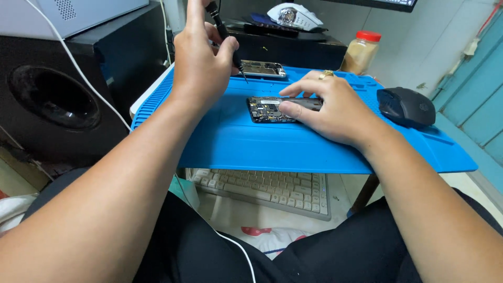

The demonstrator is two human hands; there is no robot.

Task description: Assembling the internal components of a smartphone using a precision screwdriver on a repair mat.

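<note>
Blue silicone repair mat (293, 149) covers a small table and serves as the landmark; near its middle lies an opened smartphone (275, 109), circuit boards exposed; toward the mat's far edge rests a detached silver phone panel (262, 68); at its right end sits a black computer mouse (406, 106); beyond its far right corner stands a red-lidded jar (360, 51); below its near edge a pale keyboard (272, 188) lies on the floor. Left hand (201, 65) is closed around a thin precision screwdriver (228, 36), tip hanging over the mat's far half; right hand (335, 107) lies flat, fingers spread, pressing the phone's right part. That phone looks light, stiff and fragile; best held by its outer frame, away from the boards.
</note>
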